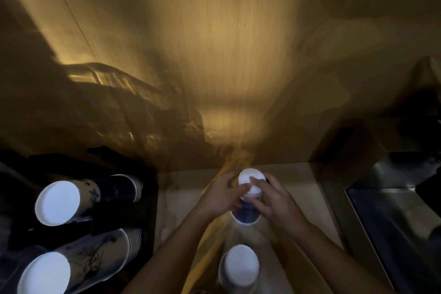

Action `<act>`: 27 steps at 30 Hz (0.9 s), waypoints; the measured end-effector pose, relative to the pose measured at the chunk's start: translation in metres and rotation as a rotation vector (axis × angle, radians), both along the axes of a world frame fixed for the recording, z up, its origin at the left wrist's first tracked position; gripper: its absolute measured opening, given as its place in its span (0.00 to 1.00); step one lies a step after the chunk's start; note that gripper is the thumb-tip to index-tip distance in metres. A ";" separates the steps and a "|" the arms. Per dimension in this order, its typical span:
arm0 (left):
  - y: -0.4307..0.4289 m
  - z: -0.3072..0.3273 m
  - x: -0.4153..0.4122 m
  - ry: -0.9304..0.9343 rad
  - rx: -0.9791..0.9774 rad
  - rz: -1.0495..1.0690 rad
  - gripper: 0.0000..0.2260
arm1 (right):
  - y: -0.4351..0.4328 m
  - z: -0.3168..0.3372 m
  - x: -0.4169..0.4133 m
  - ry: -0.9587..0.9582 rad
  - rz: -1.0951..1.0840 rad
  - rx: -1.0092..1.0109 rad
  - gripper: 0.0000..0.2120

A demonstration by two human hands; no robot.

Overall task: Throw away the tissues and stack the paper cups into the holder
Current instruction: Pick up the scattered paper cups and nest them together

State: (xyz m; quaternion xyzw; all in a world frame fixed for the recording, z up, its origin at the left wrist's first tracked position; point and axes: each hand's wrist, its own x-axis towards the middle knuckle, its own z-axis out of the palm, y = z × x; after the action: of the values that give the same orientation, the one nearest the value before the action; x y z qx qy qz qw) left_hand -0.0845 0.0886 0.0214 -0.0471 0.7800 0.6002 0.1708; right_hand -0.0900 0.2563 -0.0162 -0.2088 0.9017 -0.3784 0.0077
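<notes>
An upside-down paper cup (pixel 251 179) with a white base stands on the light counter, stacked over another cup whose dark patterned wall and rim (pixel 245 218) show below. My left hand (pixel 222 196) grips the stack from the left and my right hand (pixel 274 198) from the right, a finger lying across the white base. A second inverted paper cup (pixel 241 264) stands nearer to me. The black cup holder (pixel 124 212) at the left carries two stacks of patterned cups, an upper stack (pixel 59 201) and a lower stack (pixel 62 272). No tissues are visible.
A wooden wall (pixel 214 55) rises behind the counter (pixel 298 188), lit warmly in the middle and dark at the sides. A steel sink or tray (pixel 393 217) lies at the right. The scene is dim.
</notes>
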 end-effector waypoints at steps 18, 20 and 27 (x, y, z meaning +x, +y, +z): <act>-0.010 0.031 0.006 -0.048 -0.168 0.108 0.17 | 0.011 0.047 -0.008 0.006 -0.118 0.416 0.26; -0.019 0.033 0.019 -0.062 -0.181 0.126 0.15 | 0.012 0.063 0.004 0.023 -0.128 0.303 0.23; -0.043 0.024 0.083 -0.151 -0.060 0.267 0.06 | -0.010 0.113 0.069 -0.003 0.044 0.049 0.13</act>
State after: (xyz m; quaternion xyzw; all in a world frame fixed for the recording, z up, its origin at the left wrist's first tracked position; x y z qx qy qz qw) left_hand -0.0011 0.0458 0.0451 -0.2003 0.7693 0.5889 0.1461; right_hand -0.0209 0.2463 0.0969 -0.2277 0.9059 -0.3564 0.0226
